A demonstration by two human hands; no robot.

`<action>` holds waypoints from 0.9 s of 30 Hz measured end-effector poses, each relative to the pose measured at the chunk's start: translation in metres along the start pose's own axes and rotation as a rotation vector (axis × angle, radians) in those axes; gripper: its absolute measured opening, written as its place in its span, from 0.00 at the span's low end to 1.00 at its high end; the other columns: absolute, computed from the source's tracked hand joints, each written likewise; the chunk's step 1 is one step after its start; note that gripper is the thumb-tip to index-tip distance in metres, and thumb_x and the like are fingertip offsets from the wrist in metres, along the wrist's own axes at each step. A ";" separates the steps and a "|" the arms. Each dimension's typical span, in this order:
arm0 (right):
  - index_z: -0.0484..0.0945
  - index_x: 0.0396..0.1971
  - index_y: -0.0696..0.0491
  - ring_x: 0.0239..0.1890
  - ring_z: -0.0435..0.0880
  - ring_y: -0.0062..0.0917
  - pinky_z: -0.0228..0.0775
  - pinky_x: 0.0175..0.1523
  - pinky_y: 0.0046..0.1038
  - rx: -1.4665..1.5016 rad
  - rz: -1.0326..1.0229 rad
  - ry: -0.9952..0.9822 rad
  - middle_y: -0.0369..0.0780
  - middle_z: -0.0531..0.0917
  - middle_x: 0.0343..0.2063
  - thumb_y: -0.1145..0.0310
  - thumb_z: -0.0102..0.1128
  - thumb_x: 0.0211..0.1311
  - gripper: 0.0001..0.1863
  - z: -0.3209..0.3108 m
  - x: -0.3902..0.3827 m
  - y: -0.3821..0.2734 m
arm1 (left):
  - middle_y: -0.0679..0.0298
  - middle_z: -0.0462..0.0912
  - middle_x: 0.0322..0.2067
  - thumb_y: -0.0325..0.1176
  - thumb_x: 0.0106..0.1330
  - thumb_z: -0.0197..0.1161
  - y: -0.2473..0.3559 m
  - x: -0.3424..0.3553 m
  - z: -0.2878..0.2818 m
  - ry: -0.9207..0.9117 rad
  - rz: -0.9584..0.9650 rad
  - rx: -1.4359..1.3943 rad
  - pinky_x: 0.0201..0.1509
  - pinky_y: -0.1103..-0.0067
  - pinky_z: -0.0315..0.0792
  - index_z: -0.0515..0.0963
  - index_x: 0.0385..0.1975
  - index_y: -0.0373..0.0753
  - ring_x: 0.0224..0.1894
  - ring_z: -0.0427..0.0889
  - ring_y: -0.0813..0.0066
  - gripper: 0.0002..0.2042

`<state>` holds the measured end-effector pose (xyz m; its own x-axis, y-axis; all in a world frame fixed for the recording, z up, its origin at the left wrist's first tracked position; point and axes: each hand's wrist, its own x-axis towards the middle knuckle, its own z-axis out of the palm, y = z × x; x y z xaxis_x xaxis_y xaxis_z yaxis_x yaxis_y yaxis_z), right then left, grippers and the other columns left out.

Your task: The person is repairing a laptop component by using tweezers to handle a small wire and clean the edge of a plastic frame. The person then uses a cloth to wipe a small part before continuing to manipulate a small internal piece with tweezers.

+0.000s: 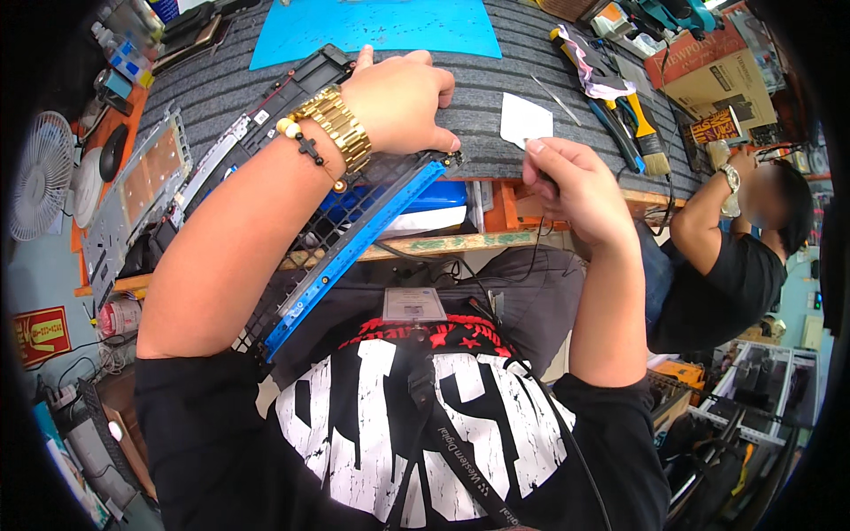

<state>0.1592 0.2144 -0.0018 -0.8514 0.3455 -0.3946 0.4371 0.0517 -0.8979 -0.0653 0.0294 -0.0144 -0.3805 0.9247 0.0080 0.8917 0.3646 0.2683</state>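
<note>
My left hand lies spread over a black laptop chassis with a grid-like keyboard frame. Its thumb reaches the corner where a blue strip along the chassis edge ends. The chassis slants from the bench toward my lap, and my forearm covers much of it. Between the thumb and fingers of my right hand is a flat white card-like piece with a narrow lower end, raised at the bench's near edge. Whatever else those curled fingers cover is hidden.
A blue mat lies at the back of the ridged grey bench. To the right are a yellow-handled brush, pliers and a thin metal strip. Left stand a metal plate and a fan. A co-worker sits at right.
</note>
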 end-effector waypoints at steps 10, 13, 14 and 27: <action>0.68 0.28 0.49 0.22 0.63 0.17 0.57 0.28 0.24 0.443 -0.318 0.167 0.32 0.67 0.24 0.56 0.56 0.91 0.24 -0.051 0.006 0.003 | 0.61 0.82 0.52 0.54 0.65 0.83 0.004 -0.002 -0.002 0.019 0.028 0.021 0.83 0.29 0.54 0.85 0.55 0.46 0.61 0.85 0.55 0.26; 0.66 0.27 0.49 0.24 0.65 0.20 0.63 0.32 0.28 0.549 -0.430 0.147 0.33 0.66 0.24 0.55 0.50 0.93 0.26 -0.060 0.010 -0.003 | 0.61 0.82 0.53 0.53 0.65 0.83 0.008 -0.003 -0.005 -0.007 -0.001 0.023 0.82 0.28 0.54 0.84 0.56 0.45 0.61 0.85 0.54 0.26; 0.69 0.27 0.51 0.27 0.71 0.24 0.70 0.37 0.33 0.593 -0.509 0.067 0.37 0.70 0.25 0.54 0.44 0.94 0.27 -0.066 0.016 -0.001 | 0.61 0.82 0.53 0.52 0.65 0.83 0.008 -0.003 -0.005 -0.017 0.002 0.029 0.82 0.28 0.54 0.84 0.56 0.45 0.61 0.85 0.54 0.26; 0.84 0.57 0.66 0.42 0.97 0.35 0.92 0.45 0.33 0.252 -0.647 0.354 0.53 0.94 0.47 0.60 0.64 0.86 0.21 -0.060 0.149 -0.069 | 0.60 0.82 0.53 0.51 0.63 0.85 0.009 -0.005 -0.012 0.003 0.025 0.019 0.84 0.32 0.58 0.84 0.56 0.44 0.61 0.85 0.52 0.27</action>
<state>0.0197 0.3185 0.0127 -0.7530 0.5999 0.2705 -0.2300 0.1452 -0.9623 -0.0581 0.0268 -0.0002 -0.3584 0.9334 0.0169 0.9054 0.3432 0.2498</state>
